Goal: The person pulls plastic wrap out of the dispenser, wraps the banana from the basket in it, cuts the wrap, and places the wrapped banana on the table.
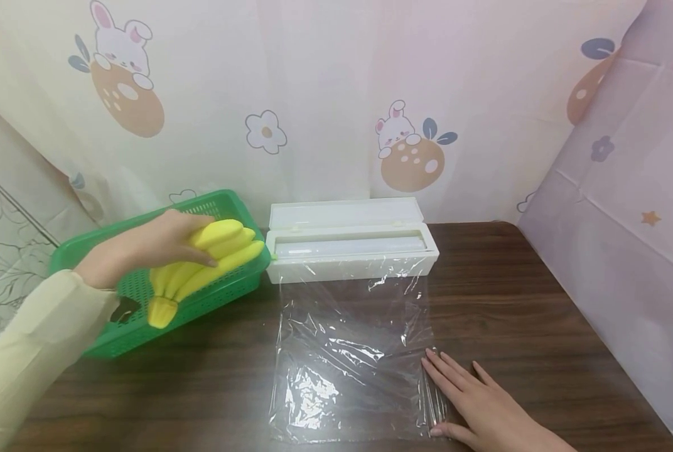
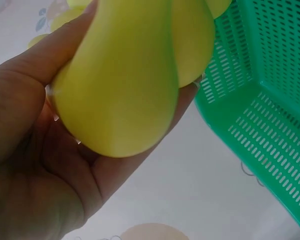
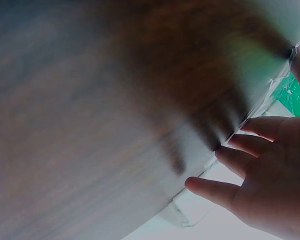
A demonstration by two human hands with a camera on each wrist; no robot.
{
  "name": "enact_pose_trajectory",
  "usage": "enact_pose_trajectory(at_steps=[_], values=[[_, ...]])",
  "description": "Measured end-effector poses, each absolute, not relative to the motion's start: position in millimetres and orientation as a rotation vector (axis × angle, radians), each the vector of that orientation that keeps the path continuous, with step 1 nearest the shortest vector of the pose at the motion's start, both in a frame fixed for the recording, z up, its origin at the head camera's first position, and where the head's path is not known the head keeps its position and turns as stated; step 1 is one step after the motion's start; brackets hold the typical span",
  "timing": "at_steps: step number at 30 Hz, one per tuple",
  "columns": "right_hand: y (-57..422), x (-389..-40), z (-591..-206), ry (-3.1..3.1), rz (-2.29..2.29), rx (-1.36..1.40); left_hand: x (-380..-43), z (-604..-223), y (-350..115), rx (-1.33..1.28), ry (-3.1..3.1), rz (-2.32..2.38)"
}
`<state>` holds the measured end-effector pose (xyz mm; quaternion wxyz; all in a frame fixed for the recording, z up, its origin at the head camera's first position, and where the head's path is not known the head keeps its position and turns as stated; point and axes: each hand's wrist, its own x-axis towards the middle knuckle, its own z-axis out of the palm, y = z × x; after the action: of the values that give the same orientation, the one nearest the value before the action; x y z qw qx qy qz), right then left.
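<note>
Now lifted over the basket (image 1: 223, 204): bananas (image 1: 201, 270), gripped from above in the left hand (image 1: 144, 248), stem end down. Spread flat on the table (image 1: 540, 301) from the dispenser (image 1: 350, 242): film (image 1: 348, 351), likely pinned against curling by the right hand (image 1: 478, 408), fingers straight on its right edge.

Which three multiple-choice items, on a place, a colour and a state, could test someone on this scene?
1. Where is the yellow toy banana bunch?
A. above the green perforated plastic basket
B. on the clear plastic wrap sheet
C. inside the white wrap dispenser box

2. What colour is the basket?
A. red
B. green
C. blue

3. How is the right hand?
A. closed in a fist
B. lifted in the air
C. flat on the sheet's edge

Answers: 1 A, the left hand grips it there; 2 B, green mesh; 3 C, straight fingers press the film.
</note>
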<state>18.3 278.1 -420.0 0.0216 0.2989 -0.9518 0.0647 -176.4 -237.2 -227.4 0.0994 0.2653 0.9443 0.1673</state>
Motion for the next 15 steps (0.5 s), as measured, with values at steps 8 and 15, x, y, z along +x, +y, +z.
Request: enact_pose_trajectory(at_steps=[8,15], values=[[276.9,19.4,-416.6,-2.987,0.243,0.909,-171.9,-222.7,-223.7,0.850,2.789,0.489],[276.7,20.1,-416.2,-2.963,0.249,0.919,-169.4,-219.3,-211.5,0.869,2.774,0.491]])
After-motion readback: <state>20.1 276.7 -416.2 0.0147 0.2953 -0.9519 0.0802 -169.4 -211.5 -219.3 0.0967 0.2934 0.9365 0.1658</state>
